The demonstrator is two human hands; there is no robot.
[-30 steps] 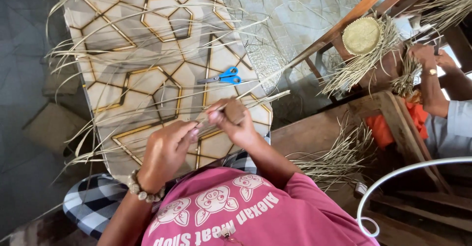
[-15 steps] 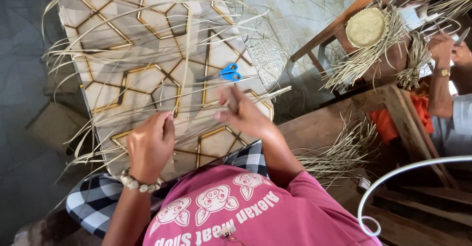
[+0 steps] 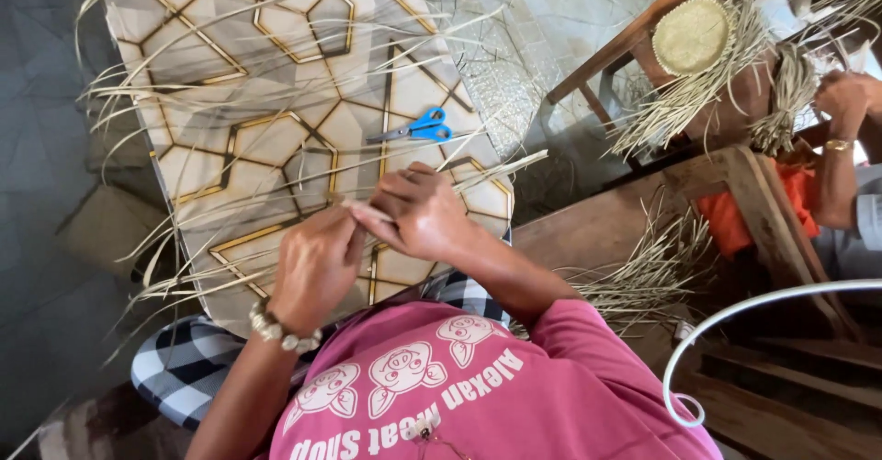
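over a board with gold hexagon lines [image 3: 276,138], dry straw strips [image 3: 367,210] sit pinched between the left hand [image 3: 317,267] and right hand [image 3: 418,212], both closed on them, blue scissors [image 3: 418,129] lying just beyond

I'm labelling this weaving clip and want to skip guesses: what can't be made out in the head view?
- Where the left hand and right hand meet on the strip: the fingers cover the grip.
- The board, near edge: hidden by hands and lap.
- Scissors: blades too small to tell whether they are open.
- The co-worker's hand: partly cut off by the right edge.
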